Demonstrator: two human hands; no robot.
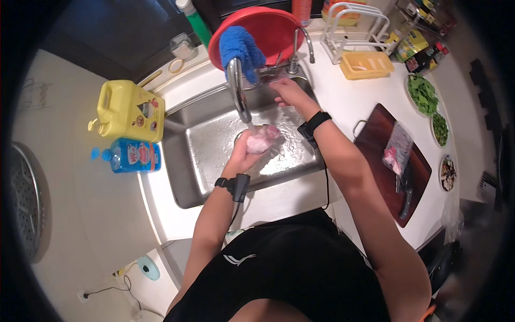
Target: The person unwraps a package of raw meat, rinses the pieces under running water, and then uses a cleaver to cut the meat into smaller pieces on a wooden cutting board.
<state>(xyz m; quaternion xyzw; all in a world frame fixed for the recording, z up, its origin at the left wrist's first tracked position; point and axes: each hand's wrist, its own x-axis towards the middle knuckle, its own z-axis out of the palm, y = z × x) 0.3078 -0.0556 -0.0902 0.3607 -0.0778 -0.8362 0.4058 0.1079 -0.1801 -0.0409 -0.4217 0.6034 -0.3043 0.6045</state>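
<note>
My left hand (pixel 242 155) grips a piece of raw pink meat (pixel 260 141) above the floor of a stainless steel sink (pixel 213 157). Water runs onto the meat from the spout of a chrome faucet (pixel 238 90), over which a blue cloth (pixel 240 46) is draped. At the sink's back right, my right hand (pixel 290 93) is empty with its fingers partly curled. It is close to the faucet's base and lever (pixel 273 68), apparently not touching them. Wet, bright reflections cover the sink floor.
Left of the sink stand a yellow jug (pixel 130 110) and a blue pump bottle (pixel 136 155). A red basin (pixel 277 30) leans behind. On the right, a cutting board (pixel 374 141) bears a meat package (pixel 398 147) and a knife (pixel 406 201), beside plates of greens (pixel 422 94).
</note>
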